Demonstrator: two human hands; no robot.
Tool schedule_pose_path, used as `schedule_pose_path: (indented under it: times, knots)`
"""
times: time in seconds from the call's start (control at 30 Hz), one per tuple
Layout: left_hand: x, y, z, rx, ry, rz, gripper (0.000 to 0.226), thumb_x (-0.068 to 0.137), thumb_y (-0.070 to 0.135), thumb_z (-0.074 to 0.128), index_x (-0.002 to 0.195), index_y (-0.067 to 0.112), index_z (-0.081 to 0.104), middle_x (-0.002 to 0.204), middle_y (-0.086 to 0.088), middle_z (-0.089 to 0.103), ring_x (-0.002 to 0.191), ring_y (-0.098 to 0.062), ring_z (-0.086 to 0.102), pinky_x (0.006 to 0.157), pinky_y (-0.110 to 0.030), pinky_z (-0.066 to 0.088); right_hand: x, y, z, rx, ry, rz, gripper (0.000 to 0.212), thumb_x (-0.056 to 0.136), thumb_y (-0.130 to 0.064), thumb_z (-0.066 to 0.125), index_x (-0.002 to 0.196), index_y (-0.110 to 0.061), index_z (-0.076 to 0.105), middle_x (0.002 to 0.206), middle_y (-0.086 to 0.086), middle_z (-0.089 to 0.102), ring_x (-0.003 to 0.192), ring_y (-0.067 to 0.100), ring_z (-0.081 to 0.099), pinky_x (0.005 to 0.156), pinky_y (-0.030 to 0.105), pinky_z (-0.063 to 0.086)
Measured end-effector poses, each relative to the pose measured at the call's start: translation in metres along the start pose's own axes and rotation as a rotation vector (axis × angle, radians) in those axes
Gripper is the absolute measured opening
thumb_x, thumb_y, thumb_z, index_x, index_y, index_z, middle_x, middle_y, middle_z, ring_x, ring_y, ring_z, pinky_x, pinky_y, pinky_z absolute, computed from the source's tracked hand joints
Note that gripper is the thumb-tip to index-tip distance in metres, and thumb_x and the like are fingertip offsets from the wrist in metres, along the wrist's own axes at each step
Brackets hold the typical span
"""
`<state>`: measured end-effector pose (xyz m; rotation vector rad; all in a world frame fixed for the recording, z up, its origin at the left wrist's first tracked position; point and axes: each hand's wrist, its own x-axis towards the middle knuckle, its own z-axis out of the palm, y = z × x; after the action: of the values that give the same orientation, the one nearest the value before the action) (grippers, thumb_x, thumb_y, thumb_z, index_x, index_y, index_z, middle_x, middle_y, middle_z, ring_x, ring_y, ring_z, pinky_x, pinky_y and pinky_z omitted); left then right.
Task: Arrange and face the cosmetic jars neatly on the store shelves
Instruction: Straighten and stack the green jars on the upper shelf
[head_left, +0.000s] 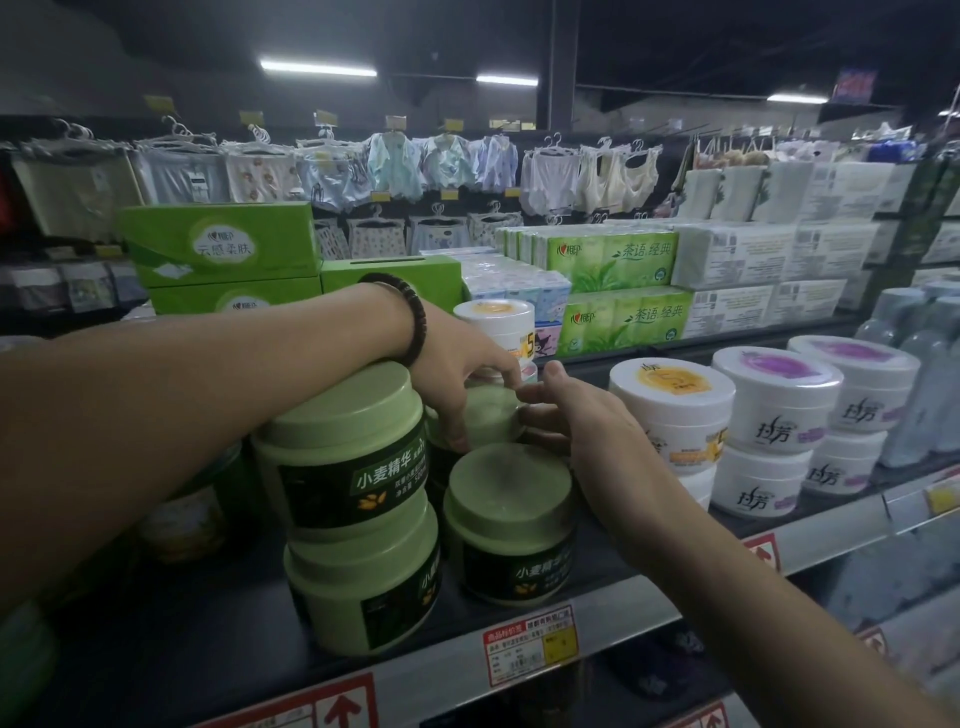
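Green cosmetic jars with dark labels stand on the dark shelf (613, 587). Two are stacked at the front left, the upper one (348, 447) on the lower (363, 582). A single green jar (511, 525) stands to their right. Behind it sits another green jar (488, 410), partly hidden. My left hand (457, 374), a dark bead bracelet on its wrist, grips that rear jar from the left, fingers curled over its lid. My right hand (576, 415) holds the same jar from the right.
White jars with yellow tops (672, 405) and purple tops (776, 400) are stacked to the right. Another white jar (496, 322) stands behind my hands. Green tissue boxes (223, 244) and tissue packs (613, 275) fill the back. Price tags (530, 644) line the shelf's front rail.
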<state>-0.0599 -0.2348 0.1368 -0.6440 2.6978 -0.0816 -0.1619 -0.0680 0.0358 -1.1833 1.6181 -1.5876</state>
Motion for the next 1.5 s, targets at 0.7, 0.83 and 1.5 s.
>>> schedule_pose_path:
  times: [0.7, 0.83, 1.5]
  knots:
    - [-0.019, 0.008, -0.013, -0.034, 0.058, -0.03, 0.084, 0.08, 0.048, 0.089, 0.15, 0.043, 0.042, 0.107, 0.018, 0.052, 0.094, -0.003, 0.054, 0.093, -0.037, 0.053, -0.003, -0.008, -0.002, -0.01, 0.041, -0.084, 0.054, 0.087, -0.076, 0.047, 0.104, -0.036, 0.079, 0.119, -0.007, 0.077, 0.119, 0.014, 0.07, 0.113, 0.052, 0.05]
    - [-0.019, 0.009, -0.018, -0.019, 0.076, -0.04, 0.083, 0.081, 0.048, 0.088, 0.15, 0.046, 0.041, 0.102, 0.022, 0.048, 0.088, -0.001, 0.051, 0.087, -0.034, 0.049, -0.008, -0.015, -0.002, -0.025, 0.034, -0.077, 0.056, 0.087, -0.074, 0.045, 0.106, -0.033, 0.078, 0.116, -0.009, 0.076, 0.117, 0.012, 0.069, 0.111, 0.053, 0.051]
    - [-0.045, 0.017, -0.048, -0.073, 0.105, -0.121, 0.079, 0.083, 0.037, 0.088, 0.147, 0.047, 0.043, 0.099, 0.012, 0.05, 0.078, -0.014, 0.058, 0.078, -0.049, 0.066, -0.023, -0.044, -0.003, -0.041, 0.054, -0.16, 0.066, 0.088, -0.071, 0.041, 0.113, -0.021, 0.075, 0.115, -0.004, 0.073, 0.116, 0.013, 0.064, 0.111, 0.057, 0.047]
